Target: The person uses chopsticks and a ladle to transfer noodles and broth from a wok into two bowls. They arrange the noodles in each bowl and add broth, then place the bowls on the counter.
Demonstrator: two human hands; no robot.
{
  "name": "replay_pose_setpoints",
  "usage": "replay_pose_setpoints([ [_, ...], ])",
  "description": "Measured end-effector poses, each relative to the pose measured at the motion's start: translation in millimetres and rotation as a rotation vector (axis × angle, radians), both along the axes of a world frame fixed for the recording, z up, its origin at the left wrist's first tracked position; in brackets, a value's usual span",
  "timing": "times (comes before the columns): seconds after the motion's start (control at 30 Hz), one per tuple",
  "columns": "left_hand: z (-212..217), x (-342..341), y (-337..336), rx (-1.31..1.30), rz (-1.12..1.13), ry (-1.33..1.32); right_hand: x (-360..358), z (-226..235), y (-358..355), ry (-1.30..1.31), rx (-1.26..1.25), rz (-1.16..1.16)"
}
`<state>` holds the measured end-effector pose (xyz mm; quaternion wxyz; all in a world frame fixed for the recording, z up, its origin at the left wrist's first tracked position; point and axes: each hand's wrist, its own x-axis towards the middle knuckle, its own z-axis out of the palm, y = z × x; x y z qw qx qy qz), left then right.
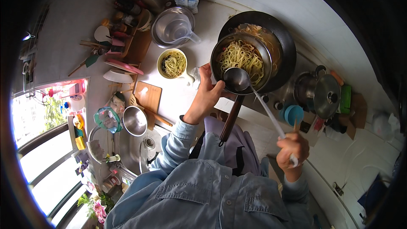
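Left grip: the left hand point(207, 87) is closed on the near-left rim of the metal bowl point(266, 55), thumb nearest the body; the fingers beneath are partly hidden. A firm, level pinch seems best, with the thumb outside the food.
Right grip: the right hand point(291, 148) wraps the far end of the ladle point(236, 79), well away from its cup. That gives reach but little fine control, so small, slow wrist turns should serve better than arm swings.
Ladle cup: over the near-left part of the bowl, close to the left thumb; contact with the noodles point(243, 55) is unclear, as is any liquid inside. Clearance from the thumb deserves care.
Noodle bowl: in front of the left hand, overlapping the near-left part of the wok point(289, 46). Whether it rests there or is held up, I cannot tell; if held, a tilt could slide the strands out.
Wok: brothy food point(256, 29) shows past the bowl; drips would best fall there. Its wooden handle point(232, 119) points toward the body, so sleeves should stay clear.
Desk left of the wok: a pale handled bowl point(185, 73) with noodles stands on the desk point(205, 29), a white cloth or paper point(196, 78) just beside its handle.
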<state>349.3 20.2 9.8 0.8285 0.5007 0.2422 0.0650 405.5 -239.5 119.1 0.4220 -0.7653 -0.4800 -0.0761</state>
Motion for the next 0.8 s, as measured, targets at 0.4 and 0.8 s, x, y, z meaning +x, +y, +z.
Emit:
replay_pose_setpoints([
  [0.4, -4, -11, 5, 0.006, -0.025, 0.053, 19, -10, 4, 0.536, 0.34, -0.574],
  [0.8, -15, -20, 6, 0.005, -0.012, 0.024, 25, 25, 8, 0.142, 0.408, -0.534],
])
